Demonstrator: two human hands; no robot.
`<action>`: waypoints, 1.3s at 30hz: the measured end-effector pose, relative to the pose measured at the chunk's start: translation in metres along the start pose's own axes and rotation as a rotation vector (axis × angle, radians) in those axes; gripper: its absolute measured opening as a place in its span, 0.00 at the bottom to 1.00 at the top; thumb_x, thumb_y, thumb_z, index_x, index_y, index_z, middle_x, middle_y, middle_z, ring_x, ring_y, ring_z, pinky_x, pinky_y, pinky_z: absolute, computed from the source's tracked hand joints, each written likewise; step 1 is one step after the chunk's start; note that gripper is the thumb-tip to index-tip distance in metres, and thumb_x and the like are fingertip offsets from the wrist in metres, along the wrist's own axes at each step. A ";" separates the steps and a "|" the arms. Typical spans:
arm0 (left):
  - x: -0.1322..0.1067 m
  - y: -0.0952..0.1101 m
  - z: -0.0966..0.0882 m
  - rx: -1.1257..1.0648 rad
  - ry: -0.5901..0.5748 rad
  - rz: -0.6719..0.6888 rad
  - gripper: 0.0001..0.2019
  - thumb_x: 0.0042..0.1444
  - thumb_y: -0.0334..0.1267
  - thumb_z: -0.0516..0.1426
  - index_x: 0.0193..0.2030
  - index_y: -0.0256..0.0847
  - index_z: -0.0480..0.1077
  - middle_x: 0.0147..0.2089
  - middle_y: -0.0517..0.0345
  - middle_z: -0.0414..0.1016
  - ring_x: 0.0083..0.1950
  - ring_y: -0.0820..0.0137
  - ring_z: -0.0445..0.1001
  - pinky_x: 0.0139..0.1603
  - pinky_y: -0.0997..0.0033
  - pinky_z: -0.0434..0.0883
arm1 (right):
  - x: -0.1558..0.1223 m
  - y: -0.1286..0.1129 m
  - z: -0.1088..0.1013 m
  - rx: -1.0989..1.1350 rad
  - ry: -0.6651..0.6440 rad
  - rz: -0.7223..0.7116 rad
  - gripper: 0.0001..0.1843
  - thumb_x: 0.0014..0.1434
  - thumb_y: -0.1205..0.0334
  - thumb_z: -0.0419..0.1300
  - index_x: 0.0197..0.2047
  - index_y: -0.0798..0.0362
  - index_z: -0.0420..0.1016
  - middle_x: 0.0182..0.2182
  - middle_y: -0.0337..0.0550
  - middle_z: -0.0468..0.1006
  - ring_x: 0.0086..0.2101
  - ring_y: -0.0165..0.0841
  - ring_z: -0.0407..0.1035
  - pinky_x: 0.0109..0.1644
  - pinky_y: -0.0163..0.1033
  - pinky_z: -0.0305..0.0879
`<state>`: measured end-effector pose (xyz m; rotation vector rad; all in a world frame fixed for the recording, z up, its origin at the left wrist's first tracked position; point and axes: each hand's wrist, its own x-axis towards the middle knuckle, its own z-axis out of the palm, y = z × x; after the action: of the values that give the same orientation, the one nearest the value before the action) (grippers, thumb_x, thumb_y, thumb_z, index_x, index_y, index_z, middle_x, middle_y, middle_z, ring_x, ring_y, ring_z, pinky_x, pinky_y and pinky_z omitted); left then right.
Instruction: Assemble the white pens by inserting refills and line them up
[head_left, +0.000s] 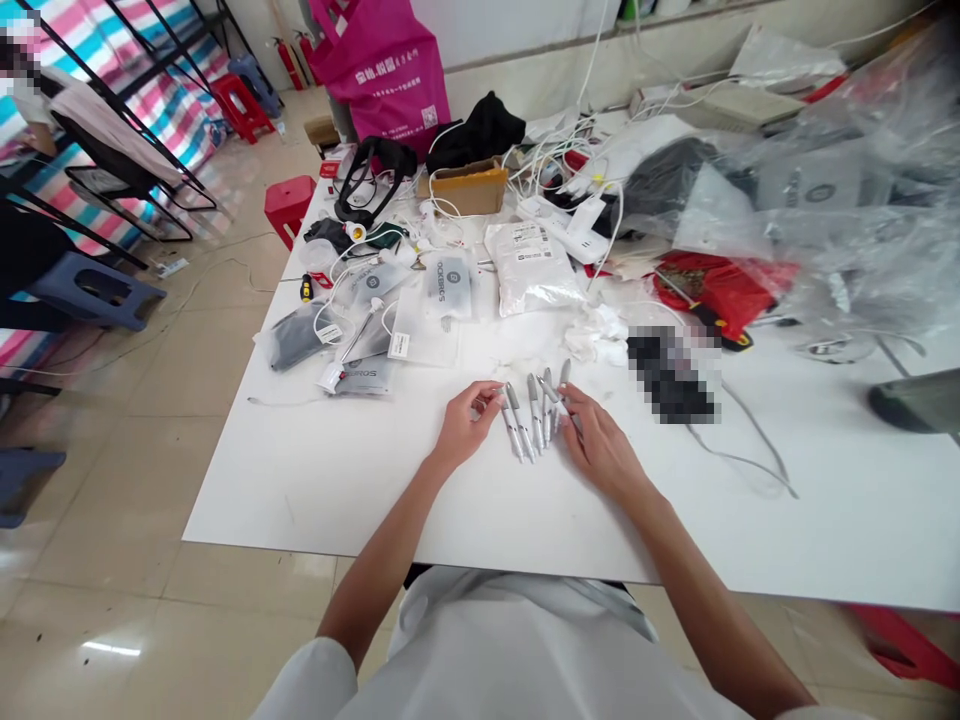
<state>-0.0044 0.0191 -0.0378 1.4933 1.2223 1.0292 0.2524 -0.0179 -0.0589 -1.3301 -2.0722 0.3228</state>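
Several grey-capped white pens point(529, 418) lie side by side on the white table point(315, 470), just in front of me. My left hand point(466, 425) rests at their left side, its fingers curled and pinching the leftmost pen. My right hand point(596, 440) lies at their right side, fingers stretched over the table and touching the rightmost pens. Both forearms reach in from the bottom of the view.
Behind the pens lie crumpled white tissue point(596, 335), packaged items in clear bags point(442, 290), a cardboard box point(469, 187), white cables, a red cloth point(720, 285) and clear plastic sheeting point(847, 190). A magenta bag point(382, 60) stands at the far edge. Red stools point(289, 205) stand on the floor at left.
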 end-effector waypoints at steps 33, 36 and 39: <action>-0.008 0.007 -0.002 0.040 0.113 0.201 0.13 0.72 0.48 0.59 0.53 0.44 0.79 0.48 0.50 0.82 0.49 0.63 0.78 0.52 0.62 0.73 | -0.043 0.044 -0.039 -0.535 0.404 0.426 0.21 0.71 0.48 0.59 0.56 0.53 0.82 0.32 0.55 0.78 0.40 0.54 0.69 0.46 0.58 0.61; -0.009 0.008 -0.002 0.018 0.099 0.216 0.12 0.72 0.47 0.59 0.53 0.43 0.79 0.46 0.50 0.82 0.48 0.64 0.78 0.52 0.61 0.73 | -0.038 0.038 -0.038 -0.510 0.380 0.359 0.19 0.71 0.48 0.60 0.53 0.52 0.83 0.30 0.51 0.77 0.38 0.50 0.69 0.45 0.54 0.62; -0.012 0.010 0.000 -0.042 0.048 0.204 0.12 0.70 0.45 0.62 0.54 0.43 0.78 0.46 0.51 0.84 0.48 0.64 0.79 0.53 0.61 0.74 | -0.030 0.028 -0.032 -0.408 0.351 0.278 0.17 0.71 0.50 0.61 0.52 0.53 0.82 0.28 0.45 0.74 0.34 0.44 0.67 0.44 0.50 0.65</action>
<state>-0.0043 0.0070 -0.0289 1.5931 1.0903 1.2243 0.3011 -0.0357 -0.0612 -1.7768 -1.7110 -0.2218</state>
